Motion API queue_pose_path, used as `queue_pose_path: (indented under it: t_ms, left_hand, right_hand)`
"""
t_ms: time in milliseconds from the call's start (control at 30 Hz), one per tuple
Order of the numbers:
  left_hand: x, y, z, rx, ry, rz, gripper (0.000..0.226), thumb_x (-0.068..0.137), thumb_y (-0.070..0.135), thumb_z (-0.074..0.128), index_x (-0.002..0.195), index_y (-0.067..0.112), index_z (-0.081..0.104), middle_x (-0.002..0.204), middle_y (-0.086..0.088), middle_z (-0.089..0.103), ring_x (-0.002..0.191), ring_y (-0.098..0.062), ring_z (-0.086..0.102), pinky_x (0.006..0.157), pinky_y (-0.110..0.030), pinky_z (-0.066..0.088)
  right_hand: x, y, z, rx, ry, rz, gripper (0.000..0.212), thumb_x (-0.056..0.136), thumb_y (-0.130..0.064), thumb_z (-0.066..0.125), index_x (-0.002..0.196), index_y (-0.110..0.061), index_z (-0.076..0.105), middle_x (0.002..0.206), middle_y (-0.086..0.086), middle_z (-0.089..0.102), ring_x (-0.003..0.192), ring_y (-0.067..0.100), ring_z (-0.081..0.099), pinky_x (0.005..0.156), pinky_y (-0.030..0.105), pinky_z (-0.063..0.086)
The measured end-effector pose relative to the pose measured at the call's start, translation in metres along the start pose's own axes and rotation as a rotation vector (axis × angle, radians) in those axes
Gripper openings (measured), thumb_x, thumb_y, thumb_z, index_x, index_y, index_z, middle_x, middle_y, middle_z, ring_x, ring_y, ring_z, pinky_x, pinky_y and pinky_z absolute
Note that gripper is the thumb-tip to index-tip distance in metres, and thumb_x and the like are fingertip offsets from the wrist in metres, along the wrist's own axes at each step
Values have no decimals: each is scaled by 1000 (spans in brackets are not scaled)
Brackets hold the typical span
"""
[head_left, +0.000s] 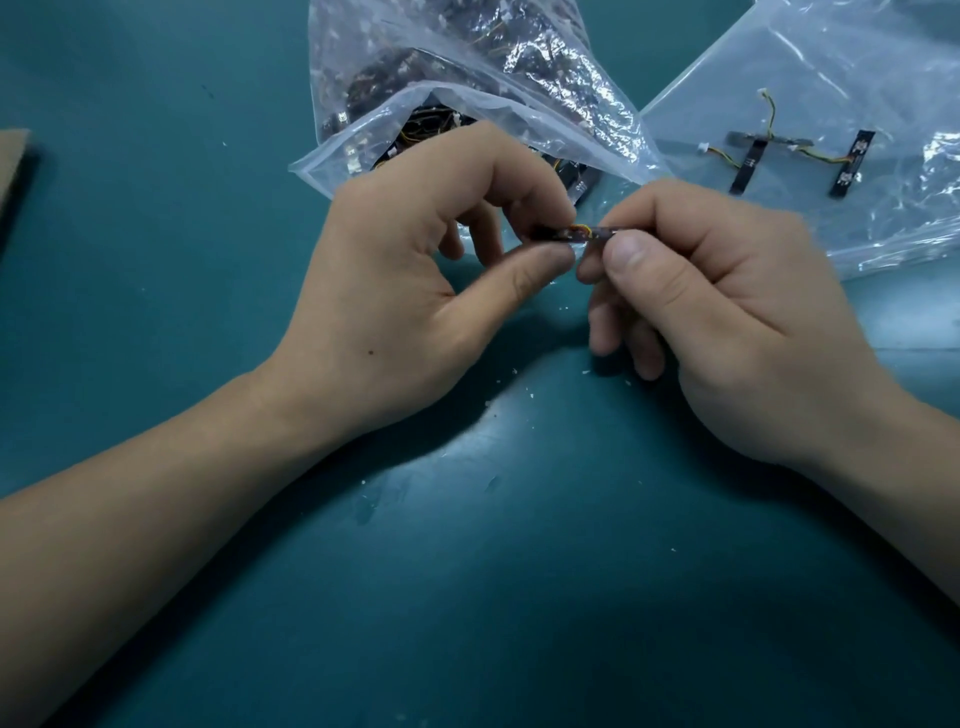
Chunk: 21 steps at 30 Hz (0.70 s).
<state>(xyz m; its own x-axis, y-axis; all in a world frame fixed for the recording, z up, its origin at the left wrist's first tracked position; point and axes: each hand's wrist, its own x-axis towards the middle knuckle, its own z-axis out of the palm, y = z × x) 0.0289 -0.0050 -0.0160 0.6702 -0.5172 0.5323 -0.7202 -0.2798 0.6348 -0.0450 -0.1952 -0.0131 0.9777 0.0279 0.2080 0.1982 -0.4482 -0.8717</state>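
Both hands meet over the middle of the teal table (467, 571). Between them is a small black circuit strip (571, 233) with yellow and red wires wrapped round it. My left hand (415, 291) pinches its left end between thumb and forefinger. My right hand (727, 322) pinches its right end the same way, the other fingers curled under. Most of the strip is hidden by the fingertips.
An open clear plastic bag (457, 78) full of several similar wired strips lies just behind my hands. A second clear bag (831, 78) lies flat at the back right, with two black strips (748, 165) and wires on it. A brown cardboard edge (13, 171) shows at far left.
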Motion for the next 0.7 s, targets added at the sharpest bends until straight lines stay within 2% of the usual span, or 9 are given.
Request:
queue_pose_path:
  t_ms: [200, 600, 700]
  left_hand:
    - [0, -1, -1, -24, -51, -10, 12, 94, 22, 75, 102, 23, 66, 90, 23, 62, 77, -7, 62, 71, -26, 48]
    - [-1, 3, -2, -22, -101, -36, 10, 94, 19, 73, 97, 11, 68, 87, 13, 63, 75, -11, 60, 69, -29, 49]
    - [-1, 3, -3, -40, -103, -64, 11, 96, 19, 71, 96, 8, 68, 85, 7, 65, 73, -14, 59, 67, -34, 49]
  right_hand:
    - [1, -1, 1, 1, -41, -7, 20, 102, -32, 45, 87, -26, 56, 69, -5, 70, 58, 16, 61, 59, 21, 41]
    - [1, -1, -1, -11, -17, 8, 21, 97, -31, 49, 83, -22, 62, 64, -5, 68, 55, 19, 61, 56, 22, 42]
    - [1, -1, -1, -26, -34, -7, 18, 99, -31, 52, 89, -22, 64, 64, -6, 69, 55, 16, 61, 57, 20, 42]
